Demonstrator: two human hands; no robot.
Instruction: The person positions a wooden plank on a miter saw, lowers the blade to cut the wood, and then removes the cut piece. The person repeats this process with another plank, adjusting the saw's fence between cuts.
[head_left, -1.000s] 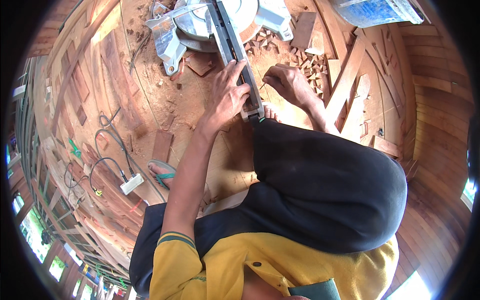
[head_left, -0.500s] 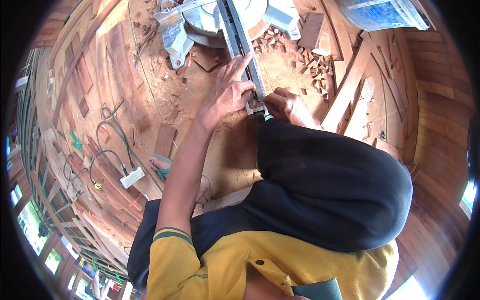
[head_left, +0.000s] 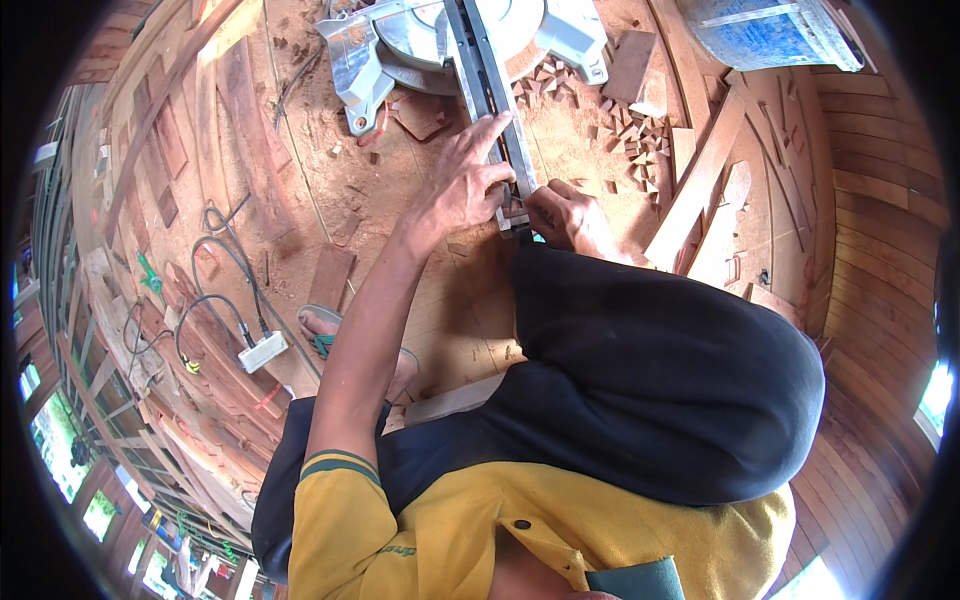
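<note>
A long, dark slotted metal bar (head_left: 487, 95) runs toward me from the silver mitre saw base (head_left: 410, 45). My left hand (head_left: 465, 190) grips the bar from its left side, near the close end. Its index finger stretches along the bar, the thumb lies across the top, and the other fingers are bent. On the right side of the same end, my right hand (head_left: 568, 217) is closed against the bar. What its fingers hold is hidden. A small brown wood piece (head_left: 514, 219) shows at the bar's near tip, just before my knee.
Small wood offcuts (head_left: 640, 145) are scattered right of the saw. Long boards (head_left: 700, 175) lie farther right, below a blue bucket (head_left: 765, 35). At left are a white power strip (head_left: 263, 352) with dark cables and more planks (head_left: 250, 140). My sandalled foot (head_left: 322, 325) rests beside a short board.
The saw, bar and both hands sit slightly lower and farther right in the picture. The hands keep nearly the same hold on the bar's near end.
</note>
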